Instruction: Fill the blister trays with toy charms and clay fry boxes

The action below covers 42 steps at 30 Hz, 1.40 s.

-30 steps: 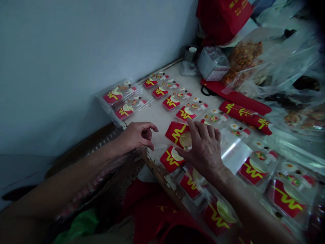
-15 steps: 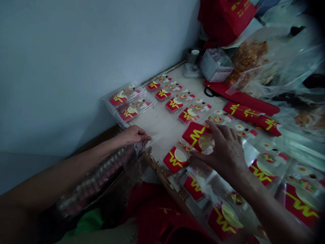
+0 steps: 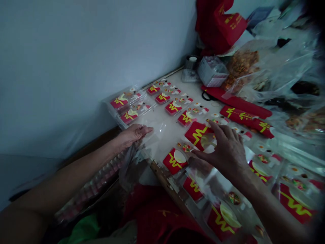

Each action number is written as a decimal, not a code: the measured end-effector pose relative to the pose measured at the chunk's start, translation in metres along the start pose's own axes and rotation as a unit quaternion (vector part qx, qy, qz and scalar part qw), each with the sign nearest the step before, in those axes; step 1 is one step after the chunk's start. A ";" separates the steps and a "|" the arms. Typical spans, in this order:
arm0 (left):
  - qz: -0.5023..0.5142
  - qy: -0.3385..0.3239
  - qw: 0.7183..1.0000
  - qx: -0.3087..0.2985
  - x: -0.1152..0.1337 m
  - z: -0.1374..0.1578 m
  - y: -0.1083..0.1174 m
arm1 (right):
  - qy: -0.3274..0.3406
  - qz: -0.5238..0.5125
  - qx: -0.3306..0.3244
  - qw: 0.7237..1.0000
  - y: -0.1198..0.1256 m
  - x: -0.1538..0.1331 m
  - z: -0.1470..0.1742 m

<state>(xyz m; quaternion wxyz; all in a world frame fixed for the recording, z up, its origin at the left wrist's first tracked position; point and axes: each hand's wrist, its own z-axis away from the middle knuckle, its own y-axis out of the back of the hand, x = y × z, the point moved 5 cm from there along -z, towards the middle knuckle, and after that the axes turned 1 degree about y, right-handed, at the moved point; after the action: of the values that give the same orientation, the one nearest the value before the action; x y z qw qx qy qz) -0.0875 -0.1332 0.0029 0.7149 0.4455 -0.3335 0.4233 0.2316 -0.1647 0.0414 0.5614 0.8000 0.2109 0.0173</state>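
My left hand point(image 3: 135, 134) pinches the edge of a clear plastic bag point(image 3: 160, 131) between thumb and fingers, at the table's near edge. My right hand point(image 3: 227, 145) spans a clear pack point(image 3: 196, 134) with a red, yellow-marked fries carton, its thumb and fingers on the pack's sides. Part of this pack is hidden behind the hand. Just in front of it lies a similar flat pack point(image 3: 175, 161) with small food pieces. More such packs point(image 3: 186, 117) run in a row toward the wall, and others lie under my right forearm.
Stacked packs point(image 3: 129, 115) stand at the table's left edge by the wall. Toward the back are a clear box point(image 3: 213, 71), a red bag point(image 3: 220, 28) and plastic bags of orange-brown pieces point(image 3: 242, 64). A long strip of small pieces point(image 3: 88, 186) lies below my left arm.
My left hand has shifted slightly up, and the clear bag in it now spreads further over the table. My right hand stays about where it was on the pack. The view has tilted slightly.
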 end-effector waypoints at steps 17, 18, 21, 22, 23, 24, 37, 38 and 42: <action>-0.076 0.021 0.990 -0.115 -0.002 -0.017 0.018 | -0.021 -0.011 0.004 1.000 0.005 0.016 -0.007; -0.070 0.022 0.994 -0.082 -0.003 -0.017 0.017 | -0.014 -0.010 0.006 1.000 0.004 0.013 -0.011; -0.053 0.033 0.998 0.006 -0.003 -0.014 0.012 | 0.013 -0.005 0.011 1.000 0.000 0.003 -0.020; -0.056 0.031 0.998 0.025 0.000 -0.012 0.010 | 0.022 -0.002 0.012 1.000 -0.001 0.000 -0.022; -0.063 0.024 0.997 0.038 0.003 -0.009 0.008 | 0.029 0.002 0.013 0.999 -0.001 -0.003 -0.025; -0.073 0.013 0.996 0.046 0.006 -0.006 0.006 | 0.035 0.006 0.015 0.999 -0.001 -0.006 -0.027; -0.139 -0.045 0.989 0.027 0.031 0.023 -0.009 | 0.063 0.037 -0.040 0.997 0.006 -0.030 -0.022; -0.139 -0.047 0.989 0.015 0.030 0.022 -0.010 | 0.063 0.035 -0.046 0.996 0.004 -0.031 -0.020; -0.136 -0.050 0.989 -0.033 0.025 0.012 -0.016 | 0.070 0.019 -0.057 0.996 -0.004 -0.041 -0.016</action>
<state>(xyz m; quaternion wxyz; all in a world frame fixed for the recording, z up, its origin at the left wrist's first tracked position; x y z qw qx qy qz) -0.0635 -0.1403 0.0228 0.7625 0.4838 -0.3189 0.2879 0.1890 -0.1634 0.0518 0.5897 0.7673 0.2328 0.0964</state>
